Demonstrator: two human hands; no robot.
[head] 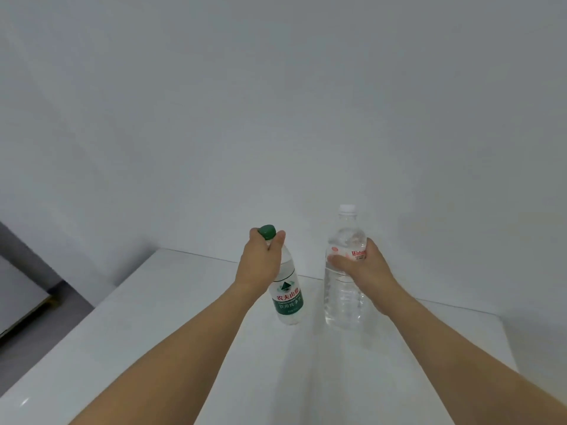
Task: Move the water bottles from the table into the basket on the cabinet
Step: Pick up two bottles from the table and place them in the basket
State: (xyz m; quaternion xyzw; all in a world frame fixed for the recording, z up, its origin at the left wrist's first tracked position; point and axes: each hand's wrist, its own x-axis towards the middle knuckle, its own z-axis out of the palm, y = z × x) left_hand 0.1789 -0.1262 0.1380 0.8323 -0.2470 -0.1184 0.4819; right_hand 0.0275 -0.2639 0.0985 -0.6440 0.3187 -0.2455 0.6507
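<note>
Two clear water bottles stand over a white table (153,317). The smaller one, a green-capped bottle (287,302) with a green and white label, leans slightly; my left hand (260,265) grips its neck just under the cap. The taller white-capped bottle (343,299) has a red and white label, and my right hand (365,268) wraps around its middle from the right. Whether either bottle's base touches the table I cannot tell. No basket or cabinet is in view.
A plain white wall (276,102) rises right behind the table's far edge. At the left, beyond the table's edge, there is dark grey floor (40,342) and part of a pale panel with a yellowish trim (27,302).
</note>
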